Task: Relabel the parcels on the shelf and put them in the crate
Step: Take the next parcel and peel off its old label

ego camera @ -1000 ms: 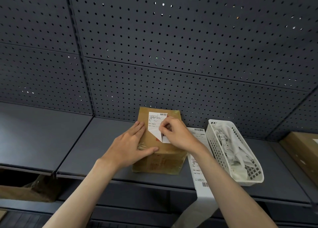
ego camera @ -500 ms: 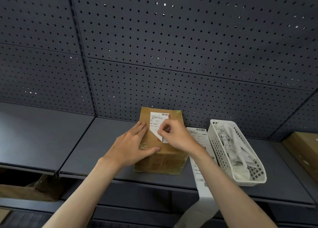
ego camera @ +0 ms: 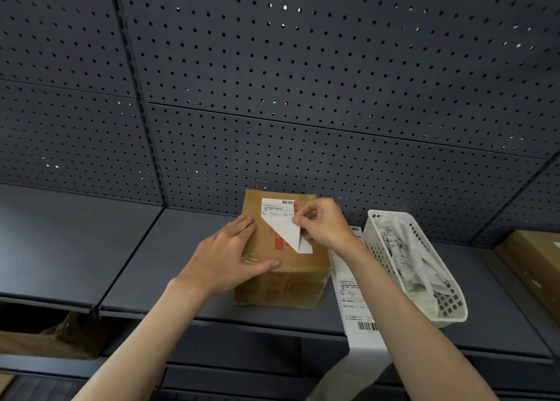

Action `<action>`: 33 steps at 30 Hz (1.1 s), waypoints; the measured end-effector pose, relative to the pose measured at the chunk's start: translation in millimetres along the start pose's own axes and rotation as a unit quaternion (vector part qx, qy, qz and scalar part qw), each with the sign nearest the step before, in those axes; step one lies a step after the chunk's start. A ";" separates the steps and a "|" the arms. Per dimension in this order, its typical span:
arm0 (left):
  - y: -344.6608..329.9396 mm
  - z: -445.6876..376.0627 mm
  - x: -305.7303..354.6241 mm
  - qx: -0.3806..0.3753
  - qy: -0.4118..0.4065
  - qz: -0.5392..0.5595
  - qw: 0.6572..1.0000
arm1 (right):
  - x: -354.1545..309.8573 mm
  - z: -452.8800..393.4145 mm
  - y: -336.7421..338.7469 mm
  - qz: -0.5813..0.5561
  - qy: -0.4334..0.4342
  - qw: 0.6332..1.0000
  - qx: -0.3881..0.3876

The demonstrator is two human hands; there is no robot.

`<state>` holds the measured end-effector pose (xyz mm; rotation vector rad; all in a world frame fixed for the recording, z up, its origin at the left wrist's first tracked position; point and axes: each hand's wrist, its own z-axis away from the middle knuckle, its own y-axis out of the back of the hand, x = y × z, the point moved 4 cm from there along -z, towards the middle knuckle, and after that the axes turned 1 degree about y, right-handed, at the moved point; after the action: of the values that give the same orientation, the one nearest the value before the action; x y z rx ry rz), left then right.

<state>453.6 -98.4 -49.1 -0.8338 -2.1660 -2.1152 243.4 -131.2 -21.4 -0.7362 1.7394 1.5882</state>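
- cardboard parcel (ego camera: 281, 267) is sitting on the shelf (ego camera: 181, 264) against the pegboard; left hand (ego camera: 225, 256) is lying flat on its top, fingers straight, pinning it.
- right hand (ego camera: 322, 223) is pinching the old label's (ego camera: 280, 219) lifted corner, peeling it diagonally.
- best to be pulling low and slow so it doesn't tear.
- versus a second ago, more white backing is showing.
- label strip (ego camera: 357, 306) and white basket (ego camera: 415, 267) are lying just right.

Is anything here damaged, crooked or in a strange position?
Yes. The label on the parcel is half peeled, its lower corner folded up in the right hand. The label strip hangs over the shelf edge.
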 end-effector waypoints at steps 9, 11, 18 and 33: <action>1.2 0.5 3.6 -0.013 0.007 -0.018 1.000 | 8.4 -7.5 20.2 -0.018 -0.023 0.999 0.043; 2.4 0.7 4.5 -0.016 0.008 -0.019 1.000 | 9.7 -8.3 24.2 -0.012 -0.023 0.998 0.052; 4.6 0.5 8.7 -0.022 0.012 -0.017 1.000 | 15.8 -11.4 33.7 -0.001 -0.034 0.997 0.071; 1.9 1.5 10.1 -0.014 0.015 -0.018 1.000 | 24.1 -11.6 45.9 -0.029 -0.059 0.993 0.097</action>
<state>446.2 -93.5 -43.8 -0.7666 -2.1567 -2.1656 191.5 -137.3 -11.2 -0.5812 1.7406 1.3713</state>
